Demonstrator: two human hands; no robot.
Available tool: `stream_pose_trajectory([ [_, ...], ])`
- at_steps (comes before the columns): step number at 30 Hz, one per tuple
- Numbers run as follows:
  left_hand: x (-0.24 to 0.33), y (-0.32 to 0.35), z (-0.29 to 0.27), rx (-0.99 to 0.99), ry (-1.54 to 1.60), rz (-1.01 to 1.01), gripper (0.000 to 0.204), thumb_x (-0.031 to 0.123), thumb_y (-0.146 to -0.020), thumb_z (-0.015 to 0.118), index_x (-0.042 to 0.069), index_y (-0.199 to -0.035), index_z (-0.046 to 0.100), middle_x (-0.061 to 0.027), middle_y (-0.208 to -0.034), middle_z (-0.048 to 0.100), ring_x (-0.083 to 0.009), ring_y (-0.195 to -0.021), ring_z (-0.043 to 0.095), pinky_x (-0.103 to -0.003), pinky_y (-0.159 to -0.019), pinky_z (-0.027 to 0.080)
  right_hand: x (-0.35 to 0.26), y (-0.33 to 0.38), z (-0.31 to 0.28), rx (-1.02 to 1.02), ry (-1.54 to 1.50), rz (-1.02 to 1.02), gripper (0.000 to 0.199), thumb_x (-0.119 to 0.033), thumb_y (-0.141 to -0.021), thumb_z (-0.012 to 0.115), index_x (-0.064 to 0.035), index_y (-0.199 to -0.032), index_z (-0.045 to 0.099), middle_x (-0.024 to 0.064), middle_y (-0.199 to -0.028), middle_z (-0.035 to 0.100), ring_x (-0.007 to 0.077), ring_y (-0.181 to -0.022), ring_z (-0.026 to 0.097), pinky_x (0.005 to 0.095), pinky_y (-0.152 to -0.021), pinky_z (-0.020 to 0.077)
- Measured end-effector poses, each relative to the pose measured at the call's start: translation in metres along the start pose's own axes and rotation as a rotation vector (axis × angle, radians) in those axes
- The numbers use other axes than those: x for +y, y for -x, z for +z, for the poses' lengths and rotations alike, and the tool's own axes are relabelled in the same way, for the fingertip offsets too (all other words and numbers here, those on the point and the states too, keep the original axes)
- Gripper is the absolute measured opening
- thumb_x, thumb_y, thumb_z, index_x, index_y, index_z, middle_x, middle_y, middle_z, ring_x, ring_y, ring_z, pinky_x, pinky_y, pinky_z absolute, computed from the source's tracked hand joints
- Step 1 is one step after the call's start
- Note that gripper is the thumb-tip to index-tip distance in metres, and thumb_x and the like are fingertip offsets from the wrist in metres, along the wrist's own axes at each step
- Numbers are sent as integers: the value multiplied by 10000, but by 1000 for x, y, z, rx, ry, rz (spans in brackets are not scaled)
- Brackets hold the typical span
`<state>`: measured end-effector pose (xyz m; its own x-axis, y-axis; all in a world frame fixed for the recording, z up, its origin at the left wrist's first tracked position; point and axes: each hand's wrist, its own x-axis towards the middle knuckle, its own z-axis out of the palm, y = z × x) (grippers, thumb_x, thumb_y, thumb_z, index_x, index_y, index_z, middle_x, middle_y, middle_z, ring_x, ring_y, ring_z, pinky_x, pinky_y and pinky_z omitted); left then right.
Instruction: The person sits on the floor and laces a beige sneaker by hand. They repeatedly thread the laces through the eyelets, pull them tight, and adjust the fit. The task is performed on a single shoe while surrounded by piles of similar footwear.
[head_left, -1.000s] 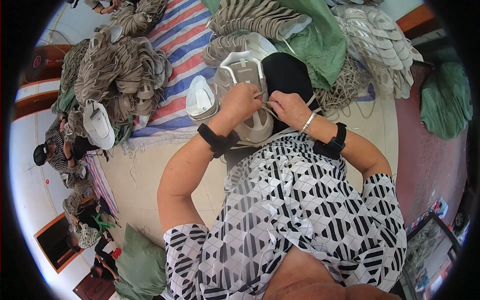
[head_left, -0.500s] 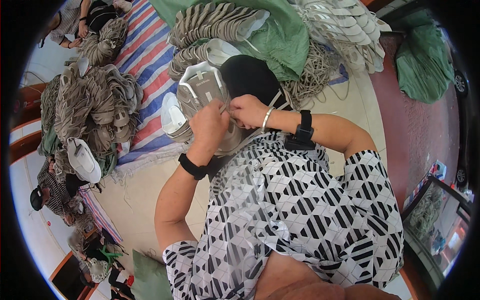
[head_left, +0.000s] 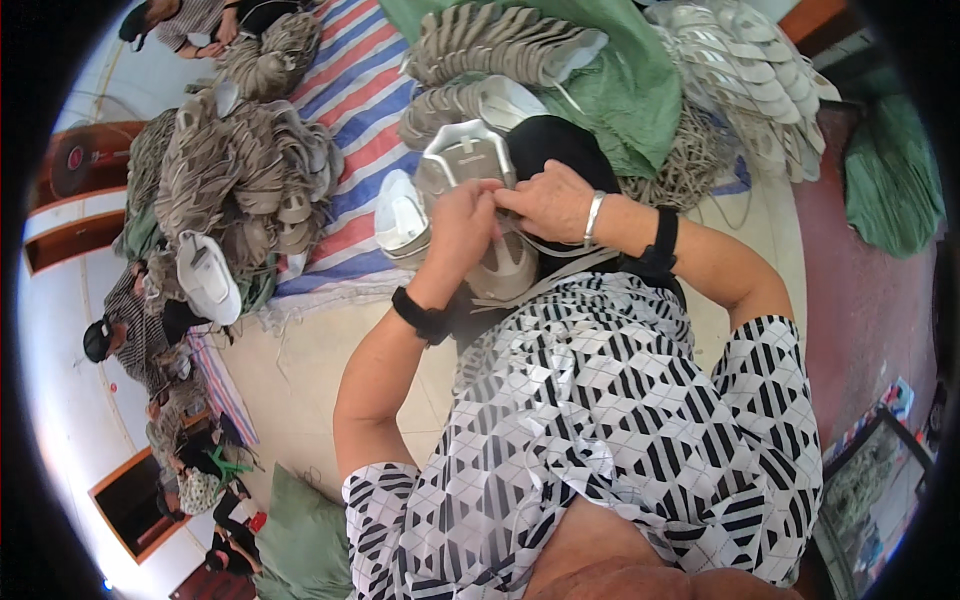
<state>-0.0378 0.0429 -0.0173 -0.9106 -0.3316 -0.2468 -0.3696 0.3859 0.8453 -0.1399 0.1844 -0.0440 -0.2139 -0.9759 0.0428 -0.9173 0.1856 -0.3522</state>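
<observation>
A taupe shoe upper [head_left: 505, 272] with a white-lined collar rests on my lap, its toe toward me. My left hand [head_left: 462, 232] is closed on its left side, over the lacing area. From the right, my right hand [head_left: 556, 206] reaches in with thumb and forefinger pinched, meeting the left fingertips above the upper. A pale shoelace [head_left: 572, 266] trails below my right hand across my lap. My fingers cover the exact spot where lace and upper meet. Just left of the upper stands another upper with a white lining [head_left: 400, 215].
Rows of nested taupe uppers [head_left: 500, 45] lie ahead on a green sack [head_left: 630, 90]. Loose laces [head_left: 680, 165] and pale uppers [head_left: 750, 75] are to the right. A heap of uppers [head_left: 240, 170] sits left, beside a striped sheet [head_left: 365, 110]. Other people [head_left: 135, 320] work at far left.
The whole view has shifted, so the scene sits farther right and partly lower. My hands remain together over the upper; my right hand's fingers now point more across toward the left fingertips.
</observation>
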Motion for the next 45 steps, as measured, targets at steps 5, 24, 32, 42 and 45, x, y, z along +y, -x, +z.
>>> stream_pose_trajectory([
  [5,4,-17,-8,-247,-333,53,204,49,-834,479,-43,-926,637,-125,-611,635,-207,-560,642,-339,-558,499,18,-4,-2,-136,52,-131,336,-315,-763,701,-186,-1058,603,5,-760,632,197,-759,613,385,-760,356],
  [24,49,-53,-3,-729,-1173,159,179,82,-712,641,36,-881,678,-173,-754,670,-350,-793,669,-437,-702,525,24,1,23,376,89,-343,69,-206,-779,571,-176,-719,587,-36,-664,591,156,-737,592,374,-804,368],
  [32,43,-64,-74,33,-1071,376,187,209,-923,549,26,-914,589,-153,-671,631,-315,-613,627,-419,-549,479,32,4,17,300,-281,-242,148,-236,-787,692,-108,-848,651,-5,-699,606,165,-723,586,350,-860,413],
  [42,20,10,-49,46,24,90,155,122,-934,563,-22,-992,569,-22,-763,583,-60,-634,526,-216,-559,418,1,-28,-4,-127,-1619,188,214,-177,-940,521,-5,-1021,619,-14,-591,505,60,-517,460,219,-518,401],
  [45,-58,15,-51,188,19,124,194,176,-962,536,-5,-1031,536,-4,-760,549,-60,-650,492,-218,-578,409,9,-22,-11,-37,-1835,270,265,-220,-969,471,3,-922,606,-35,-500,426,52,-405,331,217,-408,275],
])
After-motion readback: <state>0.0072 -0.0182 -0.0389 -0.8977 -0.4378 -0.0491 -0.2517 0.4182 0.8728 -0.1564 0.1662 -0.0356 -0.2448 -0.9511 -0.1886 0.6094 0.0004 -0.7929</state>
